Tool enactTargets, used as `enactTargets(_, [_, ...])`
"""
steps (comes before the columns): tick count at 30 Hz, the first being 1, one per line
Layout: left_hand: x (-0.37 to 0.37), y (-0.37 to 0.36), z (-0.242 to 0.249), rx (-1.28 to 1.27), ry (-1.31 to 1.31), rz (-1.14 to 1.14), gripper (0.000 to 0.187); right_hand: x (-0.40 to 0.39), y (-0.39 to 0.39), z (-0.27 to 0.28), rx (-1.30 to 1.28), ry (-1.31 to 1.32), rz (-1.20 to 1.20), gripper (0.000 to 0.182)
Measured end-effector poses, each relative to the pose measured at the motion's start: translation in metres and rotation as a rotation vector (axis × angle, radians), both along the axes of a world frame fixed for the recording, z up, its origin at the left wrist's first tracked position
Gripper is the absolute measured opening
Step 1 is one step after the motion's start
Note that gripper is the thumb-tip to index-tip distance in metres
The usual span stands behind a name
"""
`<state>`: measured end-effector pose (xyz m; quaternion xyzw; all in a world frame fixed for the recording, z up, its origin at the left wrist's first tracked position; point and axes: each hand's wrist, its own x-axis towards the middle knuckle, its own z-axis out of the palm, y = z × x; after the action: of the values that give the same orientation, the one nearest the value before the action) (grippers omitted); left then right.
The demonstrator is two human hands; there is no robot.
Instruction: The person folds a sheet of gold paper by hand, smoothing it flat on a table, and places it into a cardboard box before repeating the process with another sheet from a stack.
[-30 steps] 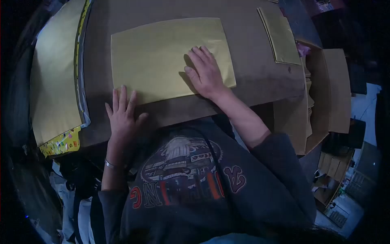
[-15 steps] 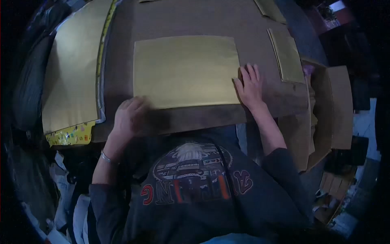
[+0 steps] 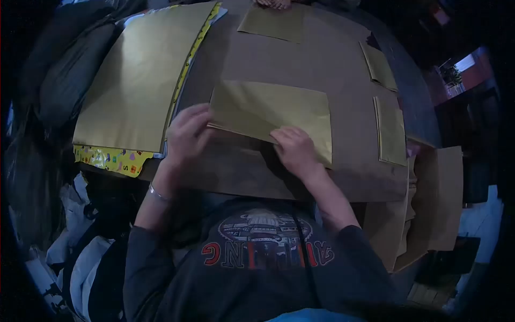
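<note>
A gold-coloured paper sheet [image 3: 268,102], seemingly folded into layers at its left end, lies before me with its near edge lifted and bent. My left hand [image 3: 189,134] is closed at its near left corner, fingertips pinching the edge. On the near edge, right of the middle, my right hand [image 3: 296,150] is closed over the paper, its thumb hidden beneath. A shadow falls on the brown table [image 3: 230,166] below the raised edge.
To the left lies a stack of large gold sheets [image 3: 139,80] over yellow patterned wrapping [image 3: 115,160]. Folded gold pieces [image 3: 390,131] [image 3: 378,67] lie along the right side. An open cardboard box [image 3: 448,198] stands at the right. Another person's hands [image 3: 273,3] touch a gold sheet [image 3: 271,24] at the far edge.
My right hand has moved from the sheet's right edge to its near edge, which is now lifted. My left hand has come to the left corner. The view has shifted.
</note>
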<state>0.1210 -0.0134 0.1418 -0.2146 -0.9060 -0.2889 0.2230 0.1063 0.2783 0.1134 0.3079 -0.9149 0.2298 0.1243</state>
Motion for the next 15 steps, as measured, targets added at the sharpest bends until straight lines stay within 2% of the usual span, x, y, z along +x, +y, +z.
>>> enactTargets(1, [0.0, 0.0, 0.005, 0.27, -0.027, 0.18, 0.046, -0.007, 0.006, 0.011, -0.043, 0.068, 0.024, 0.026])
enactTargets(2, [-0.005, -0.011, -0.012, 0.491, -0.221, 0.264, 0.071, -0.01, 0.013, 0.02, -0.127, 0.083, 0.042, 0.027])
enactTargets(3, [-0.012, -0.019, -0.031, 0.493, -0.209, 0.271, 0.071, -0.009, 0.018, 0.035, -0.147, 0.092, 0.068, 0.026])
enactTargets(5, [-0.025, -0.03, -0.061, 1.019, -0.463, 0.086, 0.087, -0.007, 0.034, 0.045, -0.201, 0.074, 0.145, 0.027])
enactTargets(6, [-0.028, -0.03, -0.067, 0.962, -0.553, -0.017, 0.092, -0.005, 0.039, 0.048, -0.199, 0.08, 0.152, 0.027])
enactTargets(7, [-0.035, -0.03, -0.082, 0.964, -0.547, -0.015, 0.092, -0.002, 0.044, 0.052, -0.225, 0.093, 0.221, 0.028])
enactTargets(8, [-0.043, -0.032, -0.1, 1.031, -0.576, -0.104, 0.086, 0.001, 0.047, 0.053, -0.254, 0.104, 0.287, 0.029])
enactTargets(9, [-0.048, -0.028, -0.093, 1.094, -0.607, -0.196, 0.079, 0.007, 0.05, 0.05, -0.309, 0.088, 0.324, 0.032])
enactTargets(10, [-0.063, -0.017, -0.085, 1.083, -0.814, 0.041, 0.062, 0.009, 0.053, 0.046, -0.312, 0.084, 0.319, 0.032])
enactTargets(12, [-0.043, -0.014, -0.076, 0.787, -0.635, -0.317, 0.04, 0.012, 0.063, 0.04, -0.203, 0.088, 0.34, 0.026])
enactTargets(13, [-0.041, -0.008, -0.071, 0.637, -0.468, -0.479, 0.032, 0.016, 0.07, 0.036, -0.119, 0.053, 0.298, 0.026])
enactTargets(15, [-0.029, 0.0, -0.06, 0.628, -0.502, -0.481, 0.031, 0.014, 0.08, 0.033, -0.068, 0.077, 0.275, 0.026])
